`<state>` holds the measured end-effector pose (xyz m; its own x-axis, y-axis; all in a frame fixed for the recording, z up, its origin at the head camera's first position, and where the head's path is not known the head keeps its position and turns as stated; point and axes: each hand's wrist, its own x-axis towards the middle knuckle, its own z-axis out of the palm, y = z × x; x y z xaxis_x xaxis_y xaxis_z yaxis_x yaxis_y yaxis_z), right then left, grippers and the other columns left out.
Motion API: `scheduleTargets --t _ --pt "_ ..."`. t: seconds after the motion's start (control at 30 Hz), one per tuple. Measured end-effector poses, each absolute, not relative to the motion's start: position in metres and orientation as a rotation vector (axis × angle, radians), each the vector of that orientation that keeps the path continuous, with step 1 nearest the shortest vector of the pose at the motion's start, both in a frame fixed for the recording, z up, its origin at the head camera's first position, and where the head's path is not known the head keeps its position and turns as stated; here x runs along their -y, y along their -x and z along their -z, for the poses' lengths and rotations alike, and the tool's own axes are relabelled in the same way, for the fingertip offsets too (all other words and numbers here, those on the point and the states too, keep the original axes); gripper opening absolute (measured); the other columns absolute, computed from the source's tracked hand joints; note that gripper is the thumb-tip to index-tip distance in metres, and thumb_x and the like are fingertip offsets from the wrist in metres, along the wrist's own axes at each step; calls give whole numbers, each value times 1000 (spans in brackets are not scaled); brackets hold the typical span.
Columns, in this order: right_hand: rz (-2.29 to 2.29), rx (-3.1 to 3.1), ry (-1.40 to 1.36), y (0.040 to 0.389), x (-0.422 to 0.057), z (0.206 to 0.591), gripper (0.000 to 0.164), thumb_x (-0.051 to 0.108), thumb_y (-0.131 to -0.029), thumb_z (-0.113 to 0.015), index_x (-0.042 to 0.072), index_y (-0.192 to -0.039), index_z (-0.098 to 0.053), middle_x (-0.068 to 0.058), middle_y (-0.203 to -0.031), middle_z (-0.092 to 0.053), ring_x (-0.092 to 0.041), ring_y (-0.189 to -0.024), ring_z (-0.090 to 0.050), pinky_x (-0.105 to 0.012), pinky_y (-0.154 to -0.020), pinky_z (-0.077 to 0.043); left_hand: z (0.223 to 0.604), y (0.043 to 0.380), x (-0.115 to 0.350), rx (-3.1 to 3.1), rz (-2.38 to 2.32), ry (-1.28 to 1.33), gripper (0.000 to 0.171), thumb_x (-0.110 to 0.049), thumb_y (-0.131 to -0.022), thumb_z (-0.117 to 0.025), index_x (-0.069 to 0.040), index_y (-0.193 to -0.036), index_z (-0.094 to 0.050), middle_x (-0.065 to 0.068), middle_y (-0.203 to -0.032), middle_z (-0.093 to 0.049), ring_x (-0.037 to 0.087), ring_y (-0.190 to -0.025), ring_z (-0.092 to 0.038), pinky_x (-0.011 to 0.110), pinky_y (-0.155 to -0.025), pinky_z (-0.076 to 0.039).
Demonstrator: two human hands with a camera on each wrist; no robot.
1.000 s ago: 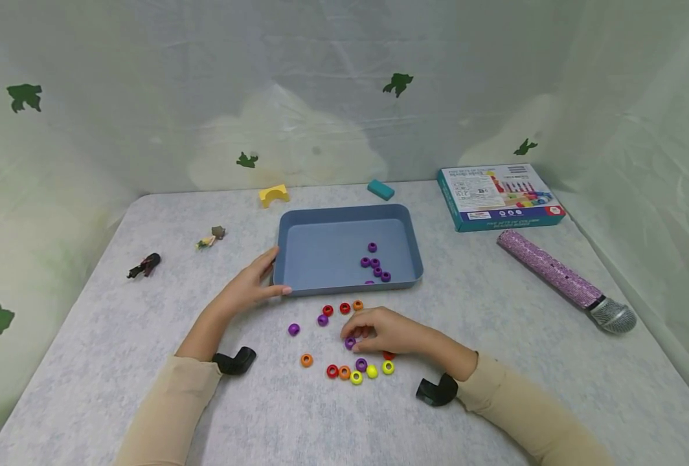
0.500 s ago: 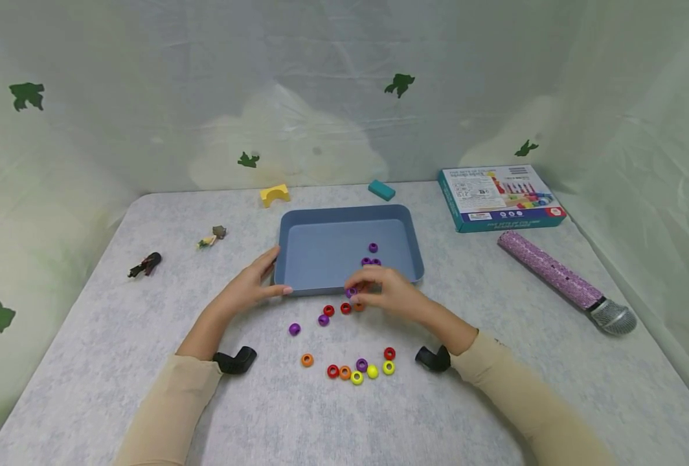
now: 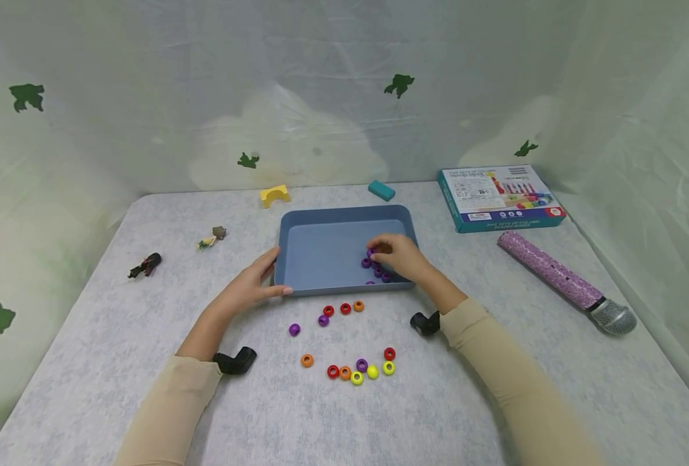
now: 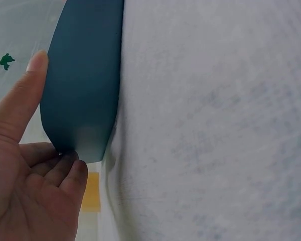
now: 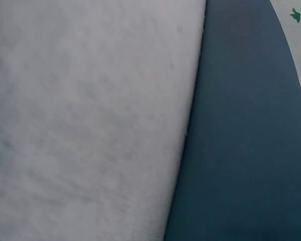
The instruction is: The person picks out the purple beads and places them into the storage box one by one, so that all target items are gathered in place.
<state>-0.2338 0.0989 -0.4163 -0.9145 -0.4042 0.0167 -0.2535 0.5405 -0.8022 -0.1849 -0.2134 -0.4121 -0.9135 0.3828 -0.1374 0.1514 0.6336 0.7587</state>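
Purple ring beads point(image 3: 375, 264) in a blue tray point(image 3: 321, 220)
Right hand point(image 3: 399, 255) hovers over them, grasp unclear; left hand point(image 3: 251, 288) steadies the tray's corner, fingers relaxed.

We find print on one thing only — the teal-edged box point(image 3: 500, 196) at the far right of the desk point(image 3: 88, 362). Its white panel carries lines of text and a small code square — all too small to read.
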Motion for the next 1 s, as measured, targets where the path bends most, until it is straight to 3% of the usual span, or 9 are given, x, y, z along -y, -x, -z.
scheduleTargets --t 0.2,0.43,0.77,0.87,1.0 --pt "1221 -2591 493 237 -99 418 20 14 -79 -56 9 -98 -59 -1 -89 -56 -14 -81 -51 -27 -67 -46 413 186 214 -2572 -1162 -436 97 -46 -65 -62 -12 -134 -3 7 -137 -4 19 -122 -12 31 -99 -19" --pt "1248 -2588 557 231 -99 413 28 19 -79 -56 10 -105 -55 -2 -100 -54 -13 -89 -49 -27 -74 -43 413 185 214 -2572 -1154 -441 96 -45 -66 -62 -11 -134 -3 8 -137 -4 20 -122 -12 32 -98 -19" --pt "1436 -2408 1153 178 -101 396 38 20 -75 -61 5 -108 -51 -11 -104 -51 -26 -91 -48 -36 -79 -42 410 183 213 -2570 -1149 -426 94 -43 -67 -62 -12 -134 -3 7 -137 -3 20 -122 -12 33 -99 -19" --pt "1400 -2308 1223 159 -100 399 37 18 -75 -61 2 -108 -50 -11 -103 -52 -25 -91 -49 -35 -78 -43 410 183 213 -2571 -1149 -426 94 -43 -67 -61 -12 -134 -3 7 -137 -3 19 -122 -12 32 -99 -19" --pt "1276 -2204 1192 140 -98 407 35 22 -76 -60 7 -106 -52 -5 -101 -53 -19 -89 -49 -31 -77 -44 411 184 213 -2574 -1152 -428 94 -44 -67 -61 -13 -134 -2 6 -137 -3 19 -122 -12 32 -99 -19"
